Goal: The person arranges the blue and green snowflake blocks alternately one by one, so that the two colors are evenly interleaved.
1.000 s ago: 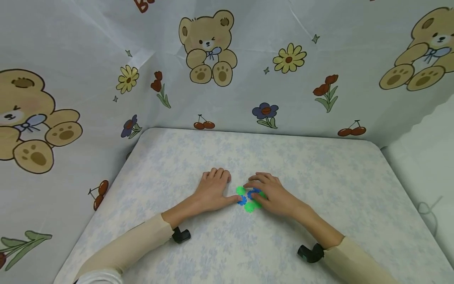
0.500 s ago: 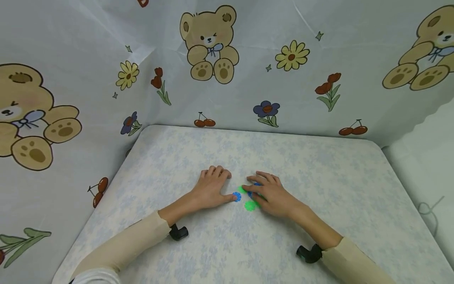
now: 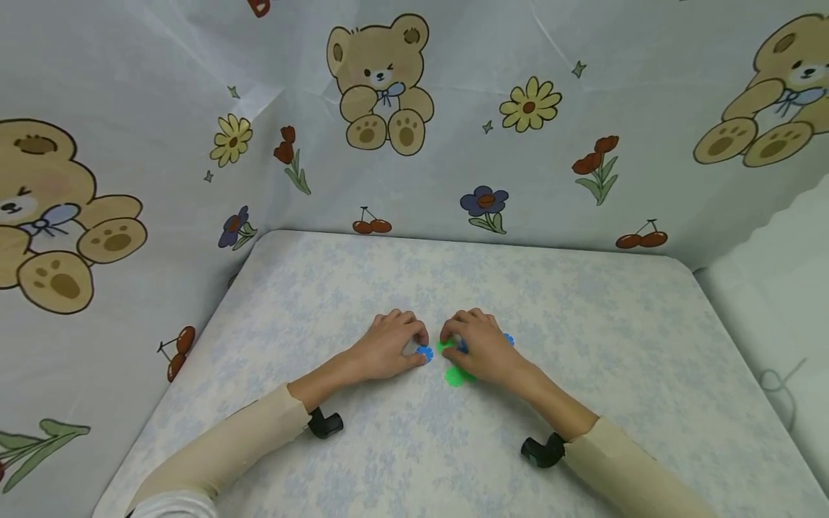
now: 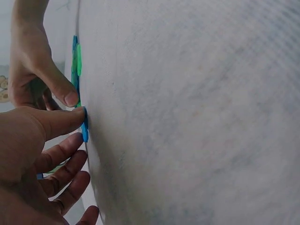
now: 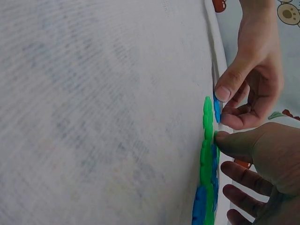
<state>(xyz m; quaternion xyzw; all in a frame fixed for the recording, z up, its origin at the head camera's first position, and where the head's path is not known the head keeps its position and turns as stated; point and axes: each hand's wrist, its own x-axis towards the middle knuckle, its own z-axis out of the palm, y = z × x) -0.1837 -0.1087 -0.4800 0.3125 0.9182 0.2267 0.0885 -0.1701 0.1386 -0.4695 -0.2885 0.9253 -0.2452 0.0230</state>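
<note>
You get no legible text in any view. Only candidate: a red letter-like fragment [image 3: 259, 7] on your bear-print backdrop [image 3: 414, 191], cropped at head view's top edge.

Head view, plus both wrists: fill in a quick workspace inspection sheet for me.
Surface: pale table with blue mottling.
Job's things: blue disc at the left hand; green disc at the right hand; other discs, blue and green, partly hidden by the right hand, count unclear.
Clutter: nothing seen.
Grippers: left hand pinches the blue disc; right hand's thumb is at the green disc, grip unclear.
Cables: thin pale cord beyond the table's right edge.
Surroundings: backdrop printed with bears, flowers and cherries.
</note>
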